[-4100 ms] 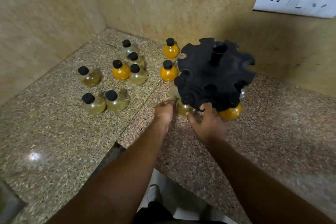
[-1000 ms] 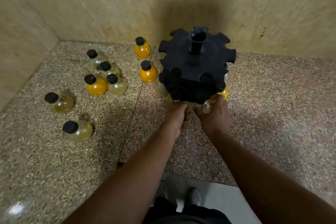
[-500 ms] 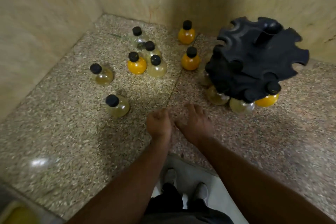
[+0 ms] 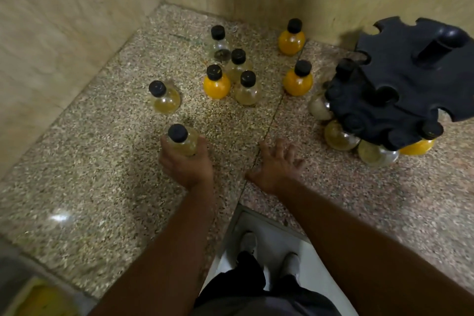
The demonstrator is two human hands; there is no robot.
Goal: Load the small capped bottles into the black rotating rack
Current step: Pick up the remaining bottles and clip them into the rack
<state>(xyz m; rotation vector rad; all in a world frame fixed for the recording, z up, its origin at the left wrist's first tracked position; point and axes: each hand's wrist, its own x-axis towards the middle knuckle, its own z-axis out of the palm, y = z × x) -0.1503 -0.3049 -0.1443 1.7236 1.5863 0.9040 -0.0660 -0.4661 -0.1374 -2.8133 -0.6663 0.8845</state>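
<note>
Bottle (image 4: pixel 182 141) gripped between left hand (image 4: pixel 186 161) curled fingers (image 4: pixel 202 147); right hand (image 4: pixel 275 165) fingers spread.

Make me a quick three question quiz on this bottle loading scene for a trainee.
1. Fill in: the left hand grips a bottle with a ___ cap.
2. True or false: the right hand also grips one.
3. How many orange bottles stand loose outside the rack? A one, B three, C six.
Key: 1 black; 2 false; 3 B.
</note>
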